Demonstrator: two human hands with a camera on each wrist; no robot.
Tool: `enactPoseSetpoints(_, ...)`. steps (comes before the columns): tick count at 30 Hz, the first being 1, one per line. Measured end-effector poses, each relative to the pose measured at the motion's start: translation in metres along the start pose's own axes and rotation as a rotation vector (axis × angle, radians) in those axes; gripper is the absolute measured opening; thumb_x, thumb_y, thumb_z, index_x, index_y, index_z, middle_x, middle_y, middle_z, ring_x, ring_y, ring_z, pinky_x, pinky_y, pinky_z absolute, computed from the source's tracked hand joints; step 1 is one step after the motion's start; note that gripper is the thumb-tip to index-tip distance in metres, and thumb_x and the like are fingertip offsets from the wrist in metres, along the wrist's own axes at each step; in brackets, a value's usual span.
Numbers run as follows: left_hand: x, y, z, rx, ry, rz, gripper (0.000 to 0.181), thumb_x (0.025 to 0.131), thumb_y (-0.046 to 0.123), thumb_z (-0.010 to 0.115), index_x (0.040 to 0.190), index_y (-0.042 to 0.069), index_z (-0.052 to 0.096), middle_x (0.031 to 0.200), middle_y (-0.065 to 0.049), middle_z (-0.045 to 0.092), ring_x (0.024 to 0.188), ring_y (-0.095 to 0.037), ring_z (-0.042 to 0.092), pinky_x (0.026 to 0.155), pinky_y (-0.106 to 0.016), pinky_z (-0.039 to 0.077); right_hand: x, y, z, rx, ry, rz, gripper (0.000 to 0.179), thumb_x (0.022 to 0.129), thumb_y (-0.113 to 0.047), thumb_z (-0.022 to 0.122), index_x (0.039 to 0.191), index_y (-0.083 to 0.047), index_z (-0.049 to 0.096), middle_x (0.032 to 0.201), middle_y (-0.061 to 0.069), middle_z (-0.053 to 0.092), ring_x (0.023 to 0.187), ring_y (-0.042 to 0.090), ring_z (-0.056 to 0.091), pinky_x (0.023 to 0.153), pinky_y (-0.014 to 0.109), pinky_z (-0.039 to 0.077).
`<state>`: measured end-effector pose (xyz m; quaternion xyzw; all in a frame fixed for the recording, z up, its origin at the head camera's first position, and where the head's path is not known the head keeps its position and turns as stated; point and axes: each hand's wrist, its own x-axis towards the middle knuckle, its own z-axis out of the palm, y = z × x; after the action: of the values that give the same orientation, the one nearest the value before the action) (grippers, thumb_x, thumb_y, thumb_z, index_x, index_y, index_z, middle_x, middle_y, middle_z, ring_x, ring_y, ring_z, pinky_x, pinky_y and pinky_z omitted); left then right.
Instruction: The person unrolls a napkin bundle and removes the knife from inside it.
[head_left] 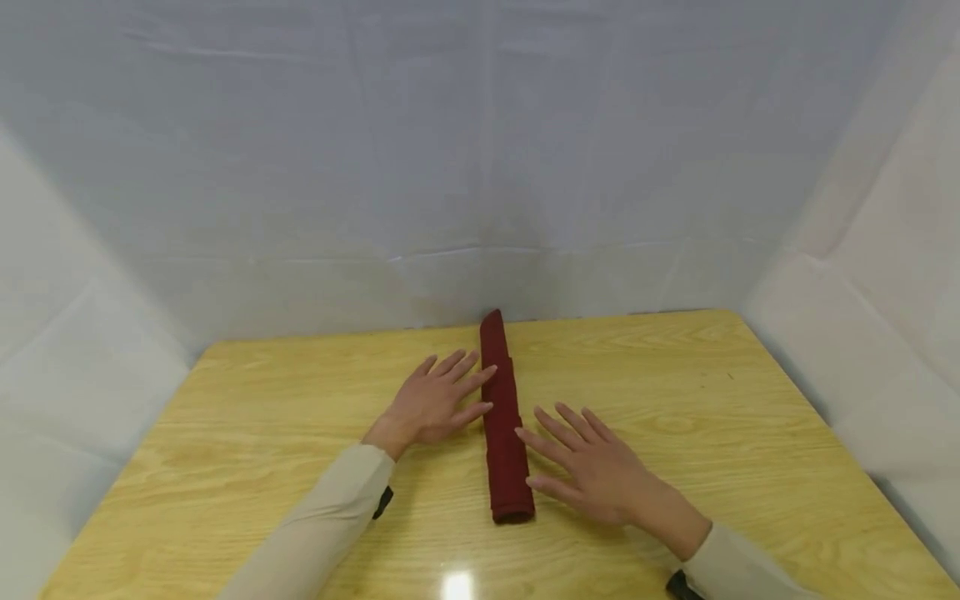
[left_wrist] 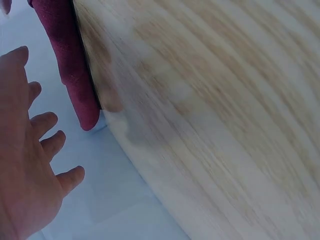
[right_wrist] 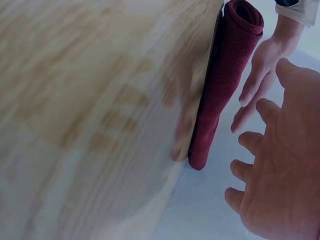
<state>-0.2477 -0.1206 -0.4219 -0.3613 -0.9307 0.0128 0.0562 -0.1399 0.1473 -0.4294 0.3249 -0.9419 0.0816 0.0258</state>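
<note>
A dark red cloth (head_left: pixel 504 433), rolled into a long narrow tube, lies lengthwise on the wooden table, its far end at the back edge. My left hand (head_left: pixel 438 400) is spread with the palm down on its left side; thumb and index fingertip overlap the roll in the head view. On the other side, my right hand (head_left: pixel 592 467) has its fingers apart, fingertips right at the cloth's right edge. In the right wrist view the spiral layers show at one end of the rolled cloth (right_wrist: pixel 227 75). Neither hand grips it.
The light wooden table (head_left: pixel 300 417) reaches back to a pale hanging sheet (head_left: pixel 480 167). White sheets also hang along the left and right sides. A bright reflection shows on the table near its front.
</note>
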Motion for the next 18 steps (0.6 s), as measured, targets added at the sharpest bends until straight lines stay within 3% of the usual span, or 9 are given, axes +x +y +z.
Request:
enactPoseSetpoints(11,0.011,0.004,0.004,0.011,-0.021,0.022,0.060,0.099,0.058,0.030,0.151,0.028,0.031,0.156,-0.004,0.024,0.142,-0.023,0.021,0.111,-0.050,0.023,0.001,-0.005,0.002,-0.023,-0.015,-0.008,0.063,0.098,-0.061,0.030,0.152,-0.030,0.027,0.158,0.004,0.019,0.143,0.031,0.013,0.113,0.052,0.011)
enactPoseSetpoints(18,0.015,0.009,0.007,0.001,-0.070,0.006,0.060,0.099,0.059,0.027,0.152,0.031,0.026,0.157,-0.002,0.020,0.143,-0.021,0.018,0.112,-0.048,0.021,0.000,-0.007,0.004,-0.029,-0.030,-0.008,0.063,0.098,-0.061,0.027,0.153,-0.030,0.026,0.158,0.004,0.016,0.144,0.030,0.011,0.113,0.051,0.009)
